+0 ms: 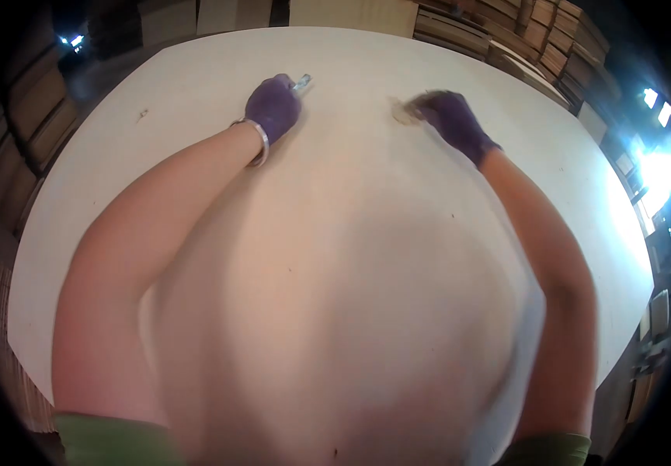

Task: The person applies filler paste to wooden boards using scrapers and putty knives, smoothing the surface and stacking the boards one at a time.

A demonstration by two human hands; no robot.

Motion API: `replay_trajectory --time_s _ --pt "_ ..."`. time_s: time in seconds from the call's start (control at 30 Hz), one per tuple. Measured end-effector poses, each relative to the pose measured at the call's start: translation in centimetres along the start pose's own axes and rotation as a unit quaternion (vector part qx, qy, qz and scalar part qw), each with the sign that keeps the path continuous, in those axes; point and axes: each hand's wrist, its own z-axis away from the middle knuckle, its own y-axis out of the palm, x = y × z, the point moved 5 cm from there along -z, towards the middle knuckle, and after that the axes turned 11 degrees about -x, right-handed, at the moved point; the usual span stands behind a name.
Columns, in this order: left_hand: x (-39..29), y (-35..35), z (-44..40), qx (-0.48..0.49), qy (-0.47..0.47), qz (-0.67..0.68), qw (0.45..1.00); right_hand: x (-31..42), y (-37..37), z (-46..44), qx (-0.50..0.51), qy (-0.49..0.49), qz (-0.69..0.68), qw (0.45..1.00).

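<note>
A large pale wood sheet (351, 233) lies flat under both of my arms. My left hand (273, 107), in a purple glove, is closed around a small whitish-silver, tube-like object (303, 81) whose end sticks out past the thumb side. My right hand (456, 123), also in a purple glove, has its fingers pinched together low over the sheet. Beside those fingertips is a brownish, smeared-looking patch (405, 113). Something brown shows at the fingers, but blur hides what it is.
Stacks of boards (553, 35) stand beyond the far right edge, and more stacked panels (17, 147) line the left side. A small dark mark (142, 115) shows on the sheet's upper left. Bright lamps (659, 171) shine at the right.
</note>
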Motion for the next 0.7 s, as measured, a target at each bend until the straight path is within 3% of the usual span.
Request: replay_trajectory --time_s 0.07,0.13,0.2,0.27,0.3,0.33,0.37,0.43,0.47,0.5,0.53,0.6,0.67,0.7 --pt "-0.9 1.4 -1.6 0.009 0.044 -0.018 0.999 2.7 -3.4 2.8 0.109 0.042 0.005 0.993" --pt "-2.4 4.0 -2.7 0.034 0.059 -0.043 0.997 4.0 -5.7 7.3 0.08 0.18 -0.209 0.958" --pt "-4.0 7.7 -3.7 0.016 0.074 -0.035 0.997 4.1 -6.9 9.7 0.033 0.139 -0.165 0.976" --pt "-6.4 12.6 -4.4 0.01 0.186 0.001 0.982 4.2 -6.5 10.4 0.011 0.239 -0.231 0.943" --pt "-8.7 13.0 -3.4 0.031 0.178 0.051 0.982 3.2 -7.0 11.1 -0.028 0.211 -0.18 0.96" --pt "-11.4 11.0 -0.9 0.106 0.241 0.077 0.962 2.6 -6.8 11.3 -0.065 0.183 -0.132 0.972" --pt "-11.7 10.0 1.6 0.037 0.284 0.2 0.937 5.4 -6.9 10.4 -0.06 0.219 -0.187 0.956" --pt "-12.9 4.5 7.1 0.088 0.39 0.324 0.857 4.0 -6.4 10.7 -0.062 0.221 -0.218 0.948" --pt "-13.0 0.7 10.2 0.06 0.478 0.32 0.816 3.9 -6.2 10.6 -0.043 0.249 -0.236 0.938" --pt "-12.7 -3.6 12.6 0.174 0.46 0.279 0.825 3.6 -6.2 10.6 -0.051 0.239 -0.266 0.932" --pt "-11.3 -8.6 14.5 0.287 0.41 0.33 0.8 2.7 -5.9 10.9 -0.062 0.233 -0.296 0.924" --pt "-5.4 -14.9 14.9 0.27 0.375 0.283 0.841 -0.6 -4.8 10.8 -0.049 0.287 -0.286 0.913" --pt "4.8 -20.0 11.7 0.193 0.262 0.216 0.921 0.2 -4.3 9.7 -0.053 0.317 -0.252 0.913" --pt "9.3 -24.0 10.3 0.186 0.158 0.17 0.955 1.3 -3.7 8.8 -0.038 0.299 -0.221 0.928"
